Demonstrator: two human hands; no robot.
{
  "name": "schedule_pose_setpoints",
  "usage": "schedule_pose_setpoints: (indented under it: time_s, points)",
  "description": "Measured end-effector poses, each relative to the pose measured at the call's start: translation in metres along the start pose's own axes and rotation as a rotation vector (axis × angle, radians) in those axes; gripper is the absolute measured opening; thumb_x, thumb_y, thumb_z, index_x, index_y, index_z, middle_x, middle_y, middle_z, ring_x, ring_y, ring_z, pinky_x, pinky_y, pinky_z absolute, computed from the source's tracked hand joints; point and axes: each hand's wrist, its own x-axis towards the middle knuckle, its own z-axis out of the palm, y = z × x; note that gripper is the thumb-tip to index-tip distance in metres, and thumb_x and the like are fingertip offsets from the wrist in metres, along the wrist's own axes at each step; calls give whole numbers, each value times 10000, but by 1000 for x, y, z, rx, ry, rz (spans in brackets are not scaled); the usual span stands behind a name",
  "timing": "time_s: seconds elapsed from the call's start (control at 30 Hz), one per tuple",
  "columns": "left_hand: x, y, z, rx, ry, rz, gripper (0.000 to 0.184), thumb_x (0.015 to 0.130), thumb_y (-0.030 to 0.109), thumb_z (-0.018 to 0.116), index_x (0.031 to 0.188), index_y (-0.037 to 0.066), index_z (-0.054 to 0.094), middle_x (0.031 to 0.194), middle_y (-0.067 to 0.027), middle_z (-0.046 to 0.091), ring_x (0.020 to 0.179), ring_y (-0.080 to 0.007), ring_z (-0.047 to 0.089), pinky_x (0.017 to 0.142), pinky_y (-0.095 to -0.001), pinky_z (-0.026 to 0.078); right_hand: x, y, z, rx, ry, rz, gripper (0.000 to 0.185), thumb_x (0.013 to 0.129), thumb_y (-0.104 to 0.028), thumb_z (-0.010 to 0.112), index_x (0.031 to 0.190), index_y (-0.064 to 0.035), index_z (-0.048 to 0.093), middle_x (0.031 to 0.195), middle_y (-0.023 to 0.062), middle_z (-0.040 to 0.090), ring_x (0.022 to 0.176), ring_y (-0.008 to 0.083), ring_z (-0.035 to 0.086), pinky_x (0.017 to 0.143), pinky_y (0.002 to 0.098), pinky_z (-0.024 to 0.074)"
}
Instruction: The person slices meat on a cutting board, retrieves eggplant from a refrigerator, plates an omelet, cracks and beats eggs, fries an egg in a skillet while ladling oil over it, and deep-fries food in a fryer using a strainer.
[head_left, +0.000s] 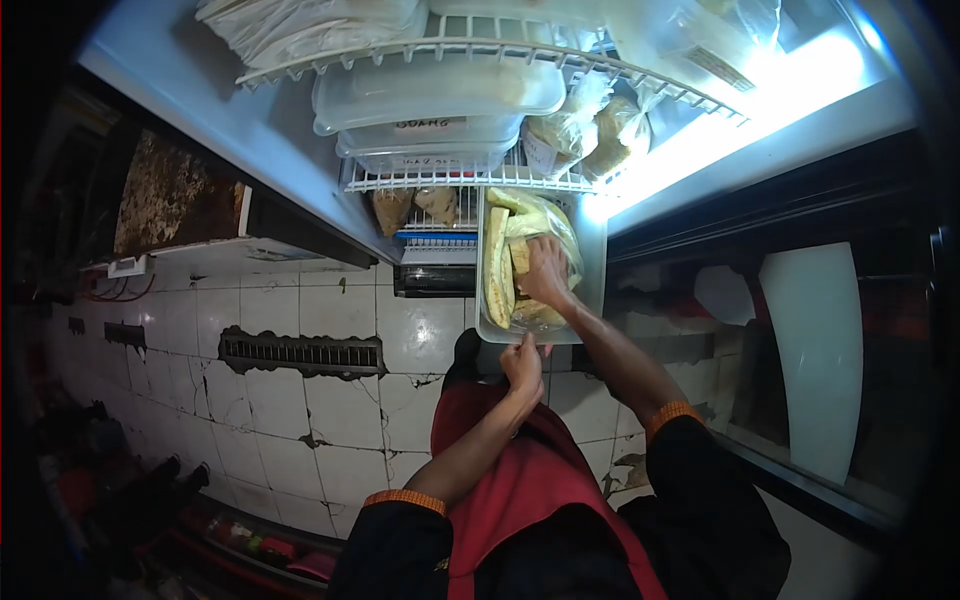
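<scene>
A clear plastic tub (593, 275) juts out from the lower part of the refrigerator, above my feet. Long pale-yellow slabs (500, 265) of food lie inside it, and a clear plastic bag (556, 222) covers some of them. My right hand (546, 272) reaches down into the tub, its fingers bent over a yellow piece in the middle; the fingertips are partly hidden. At the tub's near rim, my left hand (524, 364) is closed on the edge.
Wire shelves (470, 184) above the tub carry stacked lidded containers (440, 90) and bagged food (618, 135). The dark glass door (690, 330) stands at the right. On the left, a drain grate (300, 353) is set in the cracked tile floor (420, 335).
</scene>
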Motion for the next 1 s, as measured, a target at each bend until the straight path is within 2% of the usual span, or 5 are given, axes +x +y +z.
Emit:
schedule_pose_setpoints:
  time_s: [0.2,0.27,0.53,0.83,1.0]
  points:
    - [-6,14,0,-49,-62,-42,199,869,84,488,797,-88,559,847,-134,580,703,-163,585,670,-300,571,14,6,-28,377,-169,445,390,606,-81,706,936,-39,504,845,168,565,793,346,567,696,396,462]
    - [-3,11,-2,-64,-68,-40,198,875,87,483,822,-86,564,861,-135,587,704,-157,587,669,-292,566,6,18,-44,412,-124,109,359,644,-73,651,990,-39,562,884,169,632,828,316,621,713,374,483]
    - [-3,15,-6,-24,-73,-77,178,892,87,506,903,-79,571,883,-122,604,757,-144,601,691,-268,555,-1,3,-141,370,-310,217,262,731,-57,591,981,-25,662,837,196,663,756,256,668,678,349,513]
    - [-13,86,59,24,-147,-106,220,882,163,531,840,-51,555,829,-113,539,780,-214,570,646,-322,569,-110,-61,-219,508,388,346,278,860,-22,538,1136,13,548,1090,140,602,1030,197,568,893,289,441]
    - [48,96,118,63,-88,-121,322,864,266,577,934,-47,554,823,-109,537,717,-216,587,586,-330,559,-265,-87,-231,322,264,753,396,786,-18,584,1169,-6,483,1039,206,587,995,335,571,858,381,434]
